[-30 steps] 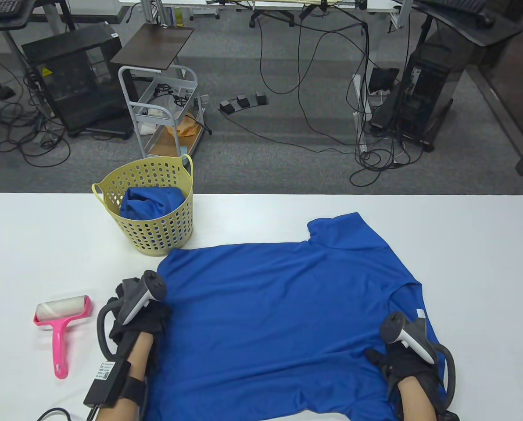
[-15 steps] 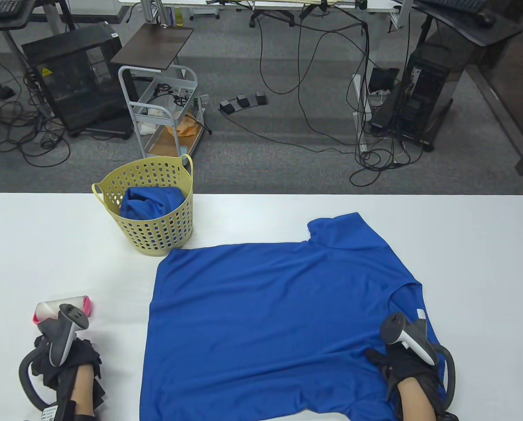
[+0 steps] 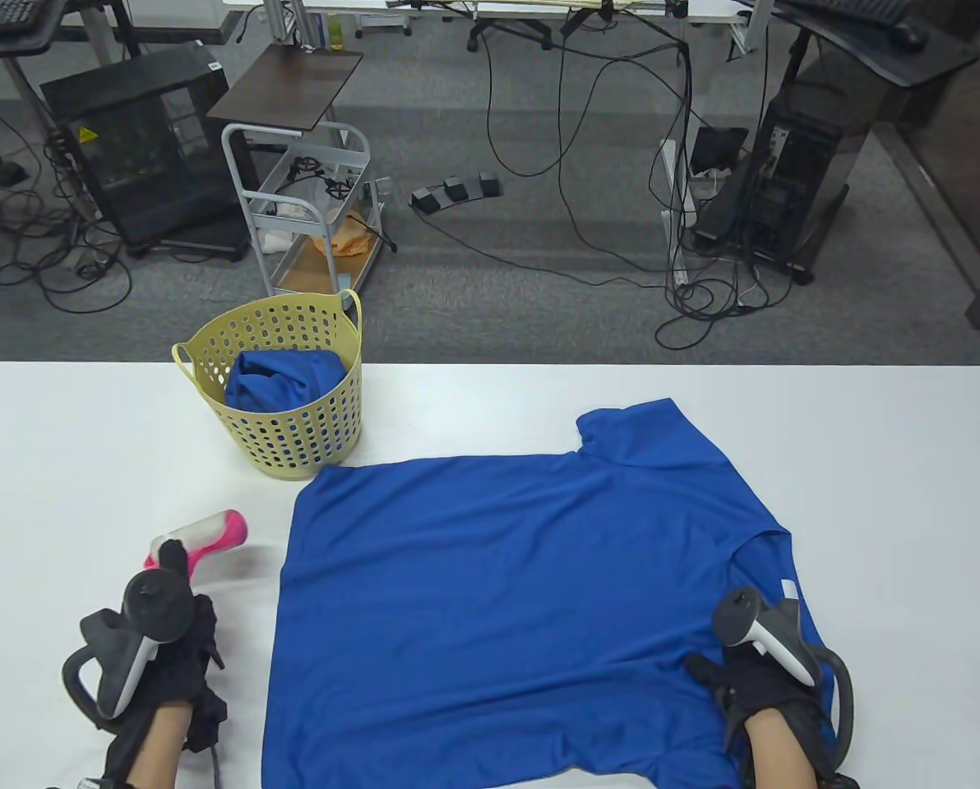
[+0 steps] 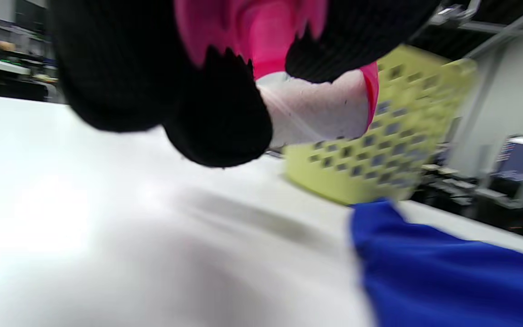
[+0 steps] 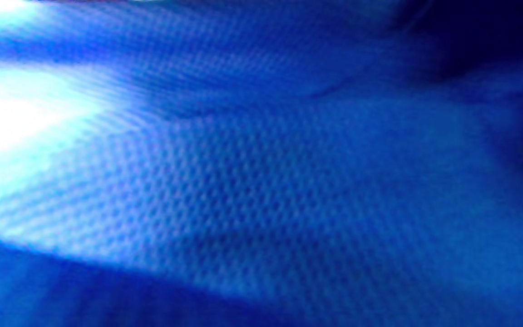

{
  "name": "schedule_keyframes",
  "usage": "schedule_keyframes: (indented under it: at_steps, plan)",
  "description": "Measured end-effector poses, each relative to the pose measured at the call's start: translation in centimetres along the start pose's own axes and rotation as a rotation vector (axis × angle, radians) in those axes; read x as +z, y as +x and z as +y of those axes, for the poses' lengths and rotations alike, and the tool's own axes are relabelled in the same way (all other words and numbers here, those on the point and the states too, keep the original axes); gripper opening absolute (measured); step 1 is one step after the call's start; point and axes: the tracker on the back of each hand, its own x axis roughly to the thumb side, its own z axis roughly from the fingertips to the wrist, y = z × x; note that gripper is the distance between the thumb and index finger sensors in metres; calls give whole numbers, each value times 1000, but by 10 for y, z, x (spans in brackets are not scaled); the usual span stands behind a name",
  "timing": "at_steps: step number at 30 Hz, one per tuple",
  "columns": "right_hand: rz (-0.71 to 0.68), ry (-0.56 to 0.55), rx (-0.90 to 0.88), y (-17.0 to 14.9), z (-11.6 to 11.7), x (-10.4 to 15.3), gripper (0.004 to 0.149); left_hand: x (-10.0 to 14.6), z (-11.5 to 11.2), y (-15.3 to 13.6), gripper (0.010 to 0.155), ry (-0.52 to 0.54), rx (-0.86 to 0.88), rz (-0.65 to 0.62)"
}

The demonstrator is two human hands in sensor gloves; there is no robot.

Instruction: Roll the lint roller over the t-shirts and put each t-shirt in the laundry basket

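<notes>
A blue t-shirt (image 3: 506, 608) lies spread flat on the white table (image 3: 71, 444). My left hand (image 3: 169, 649) grips the pink handle of the lint roller (image 3: 198, 538), lifted just left of the shirt's left edge; its white sticky roll (image 4: 316, 109) points toward the basket. In the left wrist view my gloved fingers (image 4: 216, 113) wrap the pink handle. My right hand (image 3: 745, 682) rests flat on the shirt near its lower right sleeve. The right wrist view shows only blue t-shirt (image 5: 261, 181) fabric. A yellow laundry basket (image 3: 293, 427) holds another blue shirt (image 3: 280, 382).
The basket (image 4: 379, 136) stands at the table's back left, close to the shirt's upper left corner. Beyond the far edge are a metal cart (image 3: 309, 214), cables and computer cases on the floor.
My left hand left the shirt's edge, went to the lint roller at the left, took its handle and lifted it toward the shirt. The right hand stayed still.
</notes>
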Motion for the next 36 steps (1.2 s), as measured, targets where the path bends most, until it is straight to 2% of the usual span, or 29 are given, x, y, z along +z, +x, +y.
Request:
schedule_keyframes:
  at_steps: [2, 4, 8, 9, 10, 12, 15, 17, 18, 21, 25, 28, 30, 33, 36]
  plan:
    - [0, 0, 0, 0, 0, 0, 81, 16, 7, 23, 69, 72, -41, -31]
    - [0, -3, -1, 0, 0, 0, 81, 31, 12, 47, 61, 87, -84, -89]
    - [-1, -8, -4, 0, 1, 0, 81, 58, 6, 90, 53, -98, -130, -190]
    - [-1, -8, -5, 0, 1, 0, 81, 67, 0, 97, 52, -205, -183, -137]
    - [-1, -8, -6, 0, 1, 0, 81, 72, -4, 100, 52, -251, -197, -120]
    - [0, -7, -11, -1, 1, -1, 81, 86, -18, 108, 52, -316, -237, -144]
    - [1, -4, -22, -2, 1, -1, 81, 103, -24, 119, 51, -333, -308, -193]
    - [-1, -3, -18, -2, 1, -1, 81, 102, -31, 126, 50, -379, -350, -207]
    - [-4, -3, -18, -2, 2, -1, 81, 99, -34, 131, 50, -329, -366, -186]
    - [-9, -9, -28, -4, 3, 0, 80, 72, -41, 146, 52, -337, -375, -143]
    - [-10, -5, -29, -3, 3, -1, 80, 16, -53, 166, 55, -353, -345, -64]
    - [-11, -2, -31, -3, 3, -1, 80, -26, -76, 174, 71, -484, -365, -54]
    - [-14, 0, -35, -4, 3, -1, 80, -49, -86, 173, 74, -477, -336, -22]
    - [-15, 1, -36, -4, 3, -1, 81, -66, -93, 169, 74, -476, -259, -5]
    - [-16, 6, -36, -4, 2, -1, 81, -66, -88, 167, 75, -492, -255, -33]
